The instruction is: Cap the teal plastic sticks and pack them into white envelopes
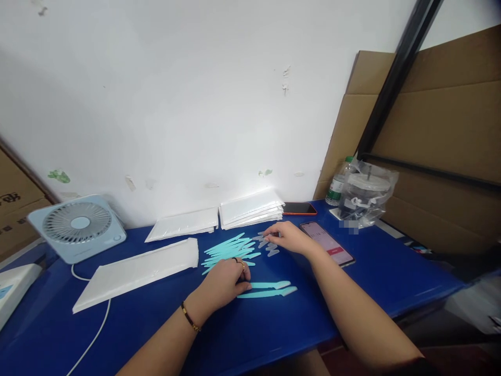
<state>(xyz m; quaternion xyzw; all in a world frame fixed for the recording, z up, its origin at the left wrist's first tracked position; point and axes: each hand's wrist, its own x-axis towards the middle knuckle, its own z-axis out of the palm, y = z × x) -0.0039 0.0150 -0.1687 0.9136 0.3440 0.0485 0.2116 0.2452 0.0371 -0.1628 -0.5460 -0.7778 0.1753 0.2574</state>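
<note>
Two turquoise eyebrow razors with pale blade ends lie side by side, pointing right from under my left hand. Its fingers are curled, with thumb and forefinger closed at the handle of the upper one; part of the grip is hidden. Behind that hand spreads a pile of turquoise eyebrow razors. My right hand reaches to several small clear plastic caps right of the pile. Its fingertips are pinched together on one of these caps, which they partly cover.
White padded envelopes are stacked by the wall, and a single one lies at left. A blue fan stands far left. Right of my hand are a lit phone, a dark phone, a bottle and a bagged cup.
</note>
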